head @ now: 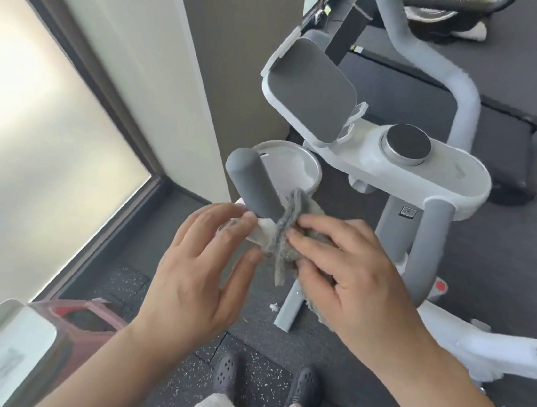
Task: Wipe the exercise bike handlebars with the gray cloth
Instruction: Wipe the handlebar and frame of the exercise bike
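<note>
A gym: exercise bike (398,171), treadmill (439,102) and speckled rubber floor (173,376).

Gray cloth (285,238): bunched around the near handlebar (253,186), its lower part hidden beneath the right hand (351,276). Handlebar's white stem: partly covered by the left hand (201,269) fingers and the cloth. Red bin (86,318) at lower left: blurred, partly hidden behind a white object (6,351) cut off by the bottom edge, markings unreadable. Treadmill (416,96): cut off at the top edge. Both forearms leave at the bottom edge.
</note>
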`<move>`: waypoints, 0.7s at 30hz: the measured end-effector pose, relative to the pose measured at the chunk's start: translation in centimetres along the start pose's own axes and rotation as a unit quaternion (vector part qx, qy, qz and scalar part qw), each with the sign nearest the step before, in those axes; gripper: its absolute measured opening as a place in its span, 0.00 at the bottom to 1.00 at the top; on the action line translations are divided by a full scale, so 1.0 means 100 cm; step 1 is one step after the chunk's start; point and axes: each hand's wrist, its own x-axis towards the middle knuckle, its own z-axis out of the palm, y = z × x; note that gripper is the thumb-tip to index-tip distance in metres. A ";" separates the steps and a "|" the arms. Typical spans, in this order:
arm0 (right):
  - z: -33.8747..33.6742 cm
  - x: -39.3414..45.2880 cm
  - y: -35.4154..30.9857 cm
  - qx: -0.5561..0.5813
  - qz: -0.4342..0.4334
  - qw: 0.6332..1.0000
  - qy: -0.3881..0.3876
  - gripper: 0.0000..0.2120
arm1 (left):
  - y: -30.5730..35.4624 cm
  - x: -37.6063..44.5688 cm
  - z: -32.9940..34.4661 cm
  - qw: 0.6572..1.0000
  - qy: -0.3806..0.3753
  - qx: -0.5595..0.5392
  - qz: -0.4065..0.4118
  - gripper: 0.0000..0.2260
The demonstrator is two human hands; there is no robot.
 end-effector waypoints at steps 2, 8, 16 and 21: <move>-0.001 0.000 0.006 0.019 -0.019 1.000 -0.005 0.14 | 0.004 -0.002 0.001 1.000 0.000 0.012 -0.018 0.14; 0.007 0.058 -0.009 0.065 -0.105 0.992 0.041 0.15 | 0.015 -0.003 -0.002 0.998 -0.013 0.031 -0.048 0.20; 0.001 0.018 0.016 0.070 -0.061 0.995 -0.023 0.16 | 0.020 -0.003 -0.002 0.998 -0.006 0.027 -0.057 0.22; 0.011 0.058 -0.004 0.089 -0.081 0.991 0.055 0.14 | 0.020 -0.005 0.001 0.998 0.009 0.030 -0.045 0.20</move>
